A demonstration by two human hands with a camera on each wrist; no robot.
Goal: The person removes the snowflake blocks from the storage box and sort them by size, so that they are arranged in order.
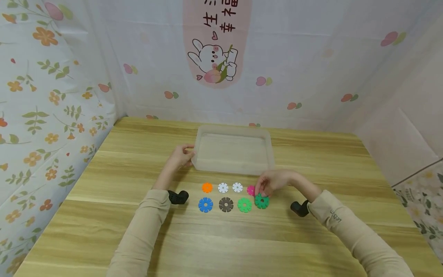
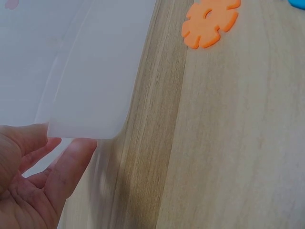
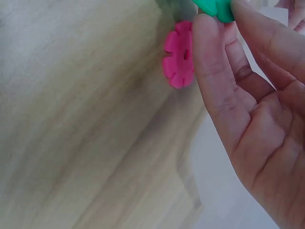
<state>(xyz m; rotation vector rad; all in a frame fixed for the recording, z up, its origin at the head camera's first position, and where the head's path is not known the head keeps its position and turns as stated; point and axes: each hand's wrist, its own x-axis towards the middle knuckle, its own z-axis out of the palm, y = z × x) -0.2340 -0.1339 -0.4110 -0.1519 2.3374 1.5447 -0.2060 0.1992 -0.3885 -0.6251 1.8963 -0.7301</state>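
At the left end of the translucent plastic container [image 1: 233, 170], my left hand [image 1: 180, 156] grips the wall near its front corner. In the left wrist view, fingers [image 2: 76, 157] meet the container's edge [image 2: 95, 109]. My right hand [image 1: 271, 181] pinches a dark green notched disc [image 1: 262, 201] between thumb and finger, at the right end of the front row of discs. The right wrist view shows only part of the green disc [image 3: 217, 7] at the fingertips. Just behind it lies a pink notched disc [image 1: 250, 190], partly covered by the right hand in the head view.
Orange [image 1: 207, 187] and two white discs [image 1: 223, 187] continue the back row. In front lie blue [image 1: 205, 205], dark brown [image 1: 226, 204] and light green [image 1: 244, 205] discs. Black wrist mounts [image 1: 178, 197] sit under both forearms. A printed curtain [image 1: 270, 57] hangs behind the wooden table [image 1: 221, 246].
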